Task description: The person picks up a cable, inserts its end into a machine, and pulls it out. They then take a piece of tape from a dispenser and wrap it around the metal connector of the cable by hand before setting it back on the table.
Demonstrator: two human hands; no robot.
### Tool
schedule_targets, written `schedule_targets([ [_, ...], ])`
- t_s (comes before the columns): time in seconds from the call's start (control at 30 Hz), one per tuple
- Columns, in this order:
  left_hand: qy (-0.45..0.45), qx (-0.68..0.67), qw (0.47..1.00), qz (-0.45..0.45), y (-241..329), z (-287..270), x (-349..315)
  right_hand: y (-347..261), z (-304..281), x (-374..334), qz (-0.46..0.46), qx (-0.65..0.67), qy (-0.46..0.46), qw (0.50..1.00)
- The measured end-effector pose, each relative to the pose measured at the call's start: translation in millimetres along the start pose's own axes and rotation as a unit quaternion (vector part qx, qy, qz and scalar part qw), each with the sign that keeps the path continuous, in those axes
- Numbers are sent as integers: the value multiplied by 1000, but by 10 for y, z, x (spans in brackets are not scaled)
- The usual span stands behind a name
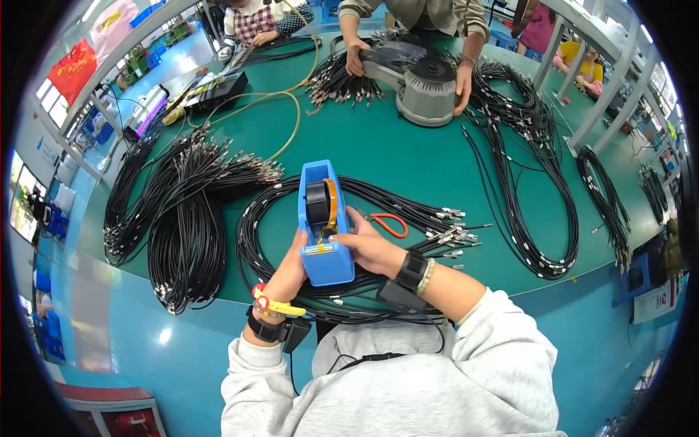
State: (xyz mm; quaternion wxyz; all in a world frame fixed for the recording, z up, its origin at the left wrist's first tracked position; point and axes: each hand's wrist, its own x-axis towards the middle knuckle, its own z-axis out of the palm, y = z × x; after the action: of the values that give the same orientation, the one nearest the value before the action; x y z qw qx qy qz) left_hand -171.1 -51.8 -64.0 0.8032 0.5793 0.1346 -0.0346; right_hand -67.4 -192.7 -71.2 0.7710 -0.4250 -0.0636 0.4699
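Observation:
A blue tape dispenser (331, 269) is between my two hands, over a coiled bundle of black cables (251, 222). On its dark hub sits a roll of amber tape (335, 200). My left hand (293, 266) grips the dispenser's left side, its fingers mostly hidden behind it. Against the right side is my right hand (373, 249), its thumb reaching over to the tape near the cutting edge. Beside the right fingers, a tool's red-orange handle (393, 227) lies among the cables. Silver connectors (455, 231) end the bundle on the right.
Across the green table (349, 146), a co-worker's hands hold a grey round machine (428, 102). Black cable bundles lie at left (186, 247) and right (542, 197). A tan hose (297, 124) curves over the table. Metal frame posts (601, 91) rise at right.

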Motion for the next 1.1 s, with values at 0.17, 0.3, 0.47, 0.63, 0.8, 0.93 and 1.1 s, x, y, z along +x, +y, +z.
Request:
schedule_targets([
  [0.17,65,134,983,104,-180,-278,354,95,-36,197,-80,-10,5,997],
  [0.3,133,216,958,135,-246,-473,729,23,-143,361,-183,-107,27,977],
  [0.47,137,502,836,174,-262,-423,803,-377,-536,447,-327,-498,14,803],
  [0.63,89,535,774,326,-168,-440,819,-798,-524,3,-136,-385,-30,912],
  [0.8,84,530,782,318,442,-577,649,-804,-625,-423,-192,-483,-157,840],
  [0.93,12,585,741,330,878,-241,758,-1006,-484,-587,-589,-182,179,767],
  [1.1,-42,677,661,320,893,-160,830,-1459,-986,-1099,-670,50,180,719],
])
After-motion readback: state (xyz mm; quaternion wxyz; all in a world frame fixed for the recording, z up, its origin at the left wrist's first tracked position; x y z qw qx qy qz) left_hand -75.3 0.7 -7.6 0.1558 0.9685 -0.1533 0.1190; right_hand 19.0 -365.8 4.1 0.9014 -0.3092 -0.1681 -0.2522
